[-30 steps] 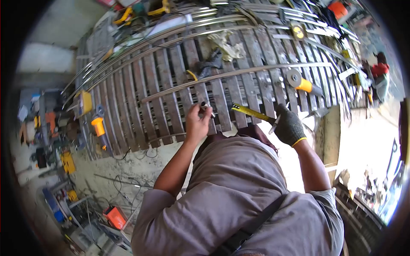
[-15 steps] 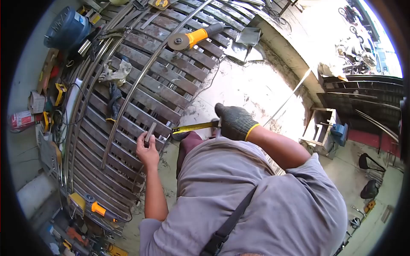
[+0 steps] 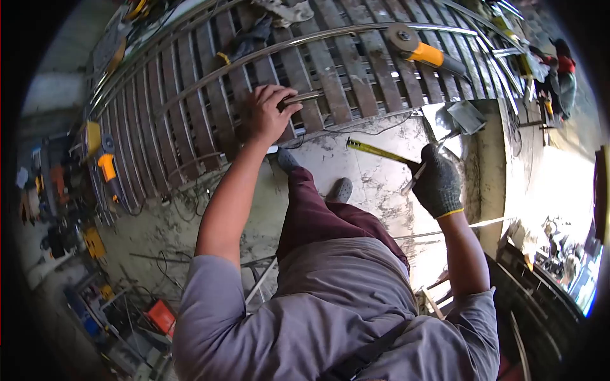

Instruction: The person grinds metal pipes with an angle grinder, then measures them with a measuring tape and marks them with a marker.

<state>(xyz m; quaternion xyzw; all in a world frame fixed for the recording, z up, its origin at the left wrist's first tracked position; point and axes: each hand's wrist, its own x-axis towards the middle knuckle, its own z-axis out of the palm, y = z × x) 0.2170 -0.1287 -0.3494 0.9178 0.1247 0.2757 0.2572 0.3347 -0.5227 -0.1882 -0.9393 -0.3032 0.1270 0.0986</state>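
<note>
metal bar (image 3: 306, 96) left, tape measure (image 3: 376, 151) right

The bare left hand (image 3: 267, 115) pinches a short metal bar (image 3: 303, 97) over the slatted metal gate (image 3: 190, 127). The gloved right hand (image 3: 438, 184) holds an extended yellow tape measure (image 3: 378, 151) above the floor (image 3: 375, 190).

Angle grinder (image 3: 422, 51) (orange-handled), slatted metal gate (image 3: 330, 76), rag (image 3: 283, 9), orange box (image 3: 162, 315)
</note>
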